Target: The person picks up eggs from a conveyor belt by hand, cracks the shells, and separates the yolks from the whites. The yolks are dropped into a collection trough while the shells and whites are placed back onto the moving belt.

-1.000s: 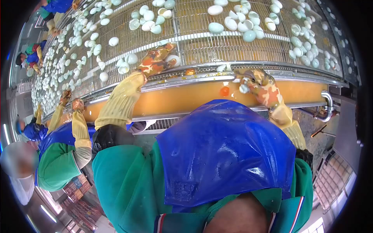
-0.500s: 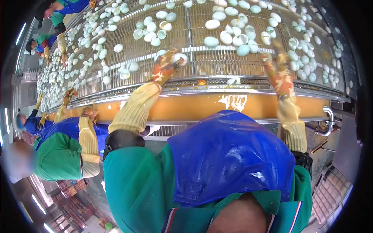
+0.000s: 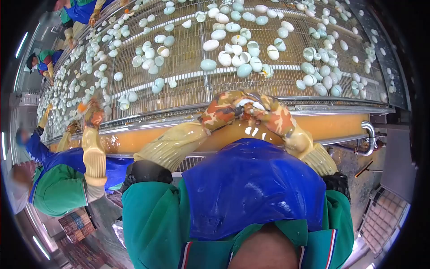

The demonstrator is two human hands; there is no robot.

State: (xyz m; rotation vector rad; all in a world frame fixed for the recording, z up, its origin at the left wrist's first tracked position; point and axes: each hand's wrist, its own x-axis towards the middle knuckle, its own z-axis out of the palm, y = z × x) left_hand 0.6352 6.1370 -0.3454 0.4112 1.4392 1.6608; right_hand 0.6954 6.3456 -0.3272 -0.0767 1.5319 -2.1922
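Note:
My left hand (image 3: 222, 111) and my right hand (image 3: 276, 115), in camouflage-patterned gloves with long cream cuffs, meet over the near edge of the conveyor. Between their curled fingers a white egg (image 3: 257, 105) shows in part; both hands close round it, and the fingers hide whether its shell is whole. Just beyond them, pale blue and white eggs lie on the wire conveyor (image 3: 179, 96), along with several opened shells. A broken shell with yolk on it (image 3: 267, 70) sits close past my right hand.
An orange trough (image 3: 331, 127) runs along the near side, below the metal rail (image 3: 156, 117). To the left a co-worker in a green sleeve (image 3: 60, 190) reaches over the conveyor with a gloved hand (image 3: 94, 115). A curved metal pipe (image 3: 370, 136) stands at the right end.
My left hand has come right and nearer with the egg. My right hand, formerly apart and open, has swung left to meet it. Eggs on the conveyor have shifted in view.

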